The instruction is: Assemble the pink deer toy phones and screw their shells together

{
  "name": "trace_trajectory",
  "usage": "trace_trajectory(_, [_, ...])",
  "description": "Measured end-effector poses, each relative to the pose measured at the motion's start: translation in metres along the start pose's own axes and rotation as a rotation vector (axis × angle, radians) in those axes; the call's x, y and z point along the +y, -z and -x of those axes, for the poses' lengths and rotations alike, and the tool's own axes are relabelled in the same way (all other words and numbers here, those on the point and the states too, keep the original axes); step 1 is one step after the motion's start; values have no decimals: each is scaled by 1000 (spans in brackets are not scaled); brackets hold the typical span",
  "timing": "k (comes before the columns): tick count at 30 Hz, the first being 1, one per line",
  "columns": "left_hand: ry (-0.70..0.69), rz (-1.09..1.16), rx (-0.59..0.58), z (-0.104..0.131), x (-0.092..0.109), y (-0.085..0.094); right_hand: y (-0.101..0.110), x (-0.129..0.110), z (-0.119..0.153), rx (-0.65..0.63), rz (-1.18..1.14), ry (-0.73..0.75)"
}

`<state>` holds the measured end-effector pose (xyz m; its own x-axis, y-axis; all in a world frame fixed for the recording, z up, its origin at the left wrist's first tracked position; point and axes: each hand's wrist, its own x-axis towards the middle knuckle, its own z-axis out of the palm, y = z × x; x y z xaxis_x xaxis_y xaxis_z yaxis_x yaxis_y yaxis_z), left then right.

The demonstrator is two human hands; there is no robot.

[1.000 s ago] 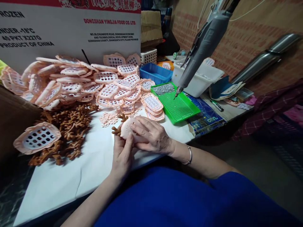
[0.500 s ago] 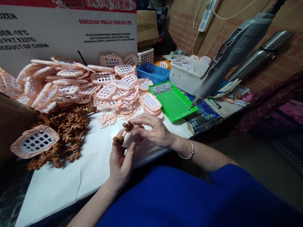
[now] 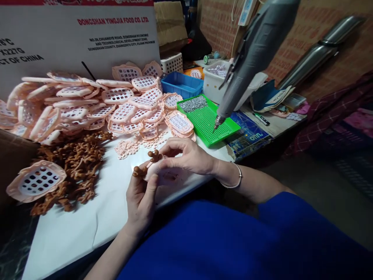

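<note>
Between my two hands is a pale pink plastic part (image 3: 152, 169) with brown knobbed pieces (image 3: 154, 156) sticking out of its far left side. My left hand (image 3: 142, 198) is closed round its lower left, thumb on the near face. My right hand (image 3: 186, 157) pinches its upper right edge, fingers bent over it. Much of the part is hidden by my fingers. To the left lies a heap of brown antler-like plastic pieces (image 3: 78, 167), with one pink-rimmed perforated part (image 3: 40, 181) on it. Small pink rings (image 3: 128, 147) lie just beyond my hands.
A grey electric screwdriver (image 3: 247, 62) hangs over a green tray (image 3: 224, 134) holding small silvery screws. Pink perforated parts (image 3: 122, 112) are piled before a carton (image 3: 122, 35). Behind stand a blue bin (image 3: 183, 87) and a white tub (image 3: 212, 83). A steel flask (image 3: 317, 54) leans at right.
The view has shifted, so the table things sit slightly further left. The hanging screwdriver has swung left over the green tray. Both hands keep their hold on the pink part.
</note>
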<state>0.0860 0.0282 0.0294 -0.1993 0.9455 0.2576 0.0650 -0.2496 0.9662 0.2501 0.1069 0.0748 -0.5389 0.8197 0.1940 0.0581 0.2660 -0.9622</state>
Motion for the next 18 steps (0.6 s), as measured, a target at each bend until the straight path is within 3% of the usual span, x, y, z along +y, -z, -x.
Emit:
trace_trajectory(4, [0, 41, -7, 2, 0, -1, -4, 4, 1, 52, -113, 51])
trace_trajectory(11, [-25, 6, 13, 1, 8, -3, 3, 4, 6, 44, 87, 191])
trace_trajectory(15, [-66, -12, 42, -8, 14, -5, 4, 7, 11, 159, 144, 360])
trace_trajectory(18, [-59, -50, -35, -13, 16, -4, 4, 14, 15, 229, 112, 359])
